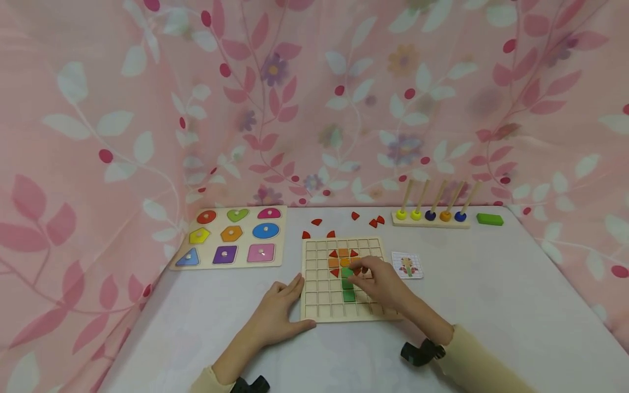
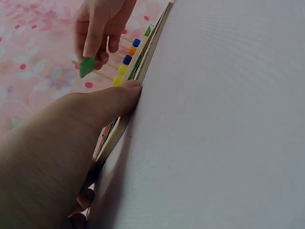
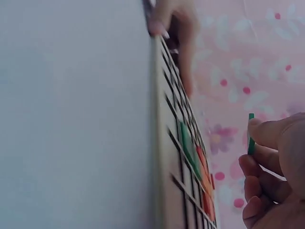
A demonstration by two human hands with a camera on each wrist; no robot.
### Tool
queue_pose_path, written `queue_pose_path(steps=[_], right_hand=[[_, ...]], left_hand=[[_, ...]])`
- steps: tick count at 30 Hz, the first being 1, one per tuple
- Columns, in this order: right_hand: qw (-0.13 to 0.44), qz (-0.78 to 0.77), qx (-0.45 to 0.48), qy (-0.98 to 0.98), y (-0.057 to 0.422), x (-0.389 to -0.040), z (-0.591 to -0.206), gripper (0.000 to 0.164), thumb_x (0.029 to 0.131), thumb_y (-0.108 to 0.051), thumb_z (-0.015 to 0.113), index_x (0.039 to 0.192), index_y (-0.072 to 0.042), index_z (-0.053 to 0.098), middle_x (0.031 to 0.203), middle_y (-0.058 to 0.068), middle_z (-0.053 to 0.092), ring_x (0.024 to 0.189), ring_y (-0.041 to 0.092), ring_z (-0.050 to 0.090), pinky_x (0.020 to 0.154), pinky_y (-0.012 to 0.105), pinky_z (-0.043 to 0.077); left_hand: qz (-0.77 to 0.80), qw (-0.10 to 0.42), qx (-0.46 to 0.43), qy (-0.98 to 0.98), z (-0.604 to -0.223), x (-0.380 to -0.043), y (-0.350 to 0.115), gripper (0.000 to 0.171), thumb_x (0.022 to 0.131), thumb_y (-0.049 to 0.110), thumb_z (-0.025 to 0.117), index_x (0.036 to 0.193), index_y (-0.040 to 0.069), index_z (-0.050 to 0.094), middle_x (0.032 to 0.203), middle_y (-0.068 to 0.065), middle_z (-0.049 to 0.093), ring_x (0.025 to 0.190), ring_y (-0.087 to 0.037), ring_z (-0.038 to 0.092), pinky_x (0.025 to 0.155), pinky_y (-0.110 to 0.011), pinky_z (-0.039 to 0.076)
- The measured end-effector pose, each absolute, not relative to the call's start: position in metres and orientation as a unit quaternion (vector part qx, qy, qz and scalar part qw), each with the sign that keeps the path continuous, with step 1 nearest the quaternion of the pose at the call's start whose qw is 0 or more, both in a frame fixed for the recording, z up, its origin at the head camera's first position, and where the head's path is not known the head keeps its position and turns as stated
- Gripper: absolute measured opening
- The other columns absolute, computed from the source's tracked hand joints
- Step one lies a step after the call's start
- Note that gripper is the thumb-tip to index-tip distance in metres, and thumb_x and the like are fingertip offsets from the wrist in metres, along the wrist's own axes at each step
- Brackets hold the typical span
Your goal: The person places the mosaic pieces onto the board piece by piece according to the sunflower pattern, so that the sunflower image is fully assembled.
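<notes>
My right hand (image 1: 377,279) pinches a small green tile (image 3: 251,135) between thumb and fingertips, raised over the wooden grid board (image 1: 321,300). On the board, a column of green tiles (image 1: 348,295) runs below orange tiles (image 1: 333,263), with a round yellow-orange piece (image 1: 345,262) in their middle and red pieces (image 1: 334,272) around it. My left hand (image 1: 279,312) rests at the board's near left corner. Its fingers lie straight along the left side, and its thumb (image 2: 125,97) presses on the near edge. The right hand covers part of the pattern.
A picture card (image 1: 407,266) lies right of the board. Several loose red pieces (image 1: 316,222) lie behind it. At the left is a knobbed shape puzzle (image 1: 250,234); at the back right stand a peg rack with beads (image 1: 427,223) and a green block (image 1: 490,219). A floral curtain (image 1: 314,109) surrounds the table.
</notes>
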State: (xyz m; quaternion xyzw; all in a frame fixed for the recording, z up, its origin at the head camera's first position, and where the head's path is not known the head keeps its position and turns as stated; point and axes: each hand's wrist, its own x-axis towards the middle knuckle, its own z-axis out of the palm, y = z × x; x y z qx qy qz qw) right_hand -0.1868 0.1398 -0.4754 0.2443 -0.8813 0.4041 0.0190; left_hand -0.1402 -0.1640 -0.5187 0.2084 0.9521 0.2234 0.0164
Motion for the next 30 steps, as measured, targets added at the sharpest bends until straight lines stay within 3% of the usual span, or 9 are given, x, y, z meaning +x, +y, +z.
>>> queue_pose_path(steps=[4,11,30], right_hand=[[-0.009,0.392,0.249,-0.885,0.145,-0.159,-0.483,0.021,0.094,-0.019,0.083,0.112,-0.013,0.076,0.106,-0.006,0.071,0.095,0.016,0.061,0.083,0.029,0.054],[-0.042,0.385,0.261,-0.884,0.156,-0.138,-0.499,0.022,0.095,-0.036,0.081,0.113,-0.023,0.077,0.110,-0.015,0.070,0.105,0.007,0.061,0.098,0.033,0.051],[0.011,0.388,0.299,-0.872,0.156,-0.138,-0.515,0.024,0.093,-0.028,0.085,0.114,-0.021,0.078,0.109,-0.014,0.069,0.098,0.004,0.061,0.088,0.027,0.053]], left_hand=[[0.224,0.014,0.210,0.952,-0.520,-0.142,-0.164,0.105,0.084,0.072,0.075,0.162,0.010,0.043,0.171,-0.001,0.037,0.114,-0.014,0.046,0.094,-0.036,0.045],[0.226,0.017,0.206,0.952,-0.518,-0.141,-0.163,0.106,0.084,0.073,0.075,0.163,0.010,0.043,0.171,-0.001,0.037,0.115,-0.014,0.046,0.093,-0.037,0.045],[0.225,0.015,0.205,0.952,-0.516,-0.141,-0.163,0.106,0.084,0.072,0.076,0.163,0.009,0.043,0.171,-0.002,0.037,0.113,-0.014,0.046,0.093,-0.037,0.045]])
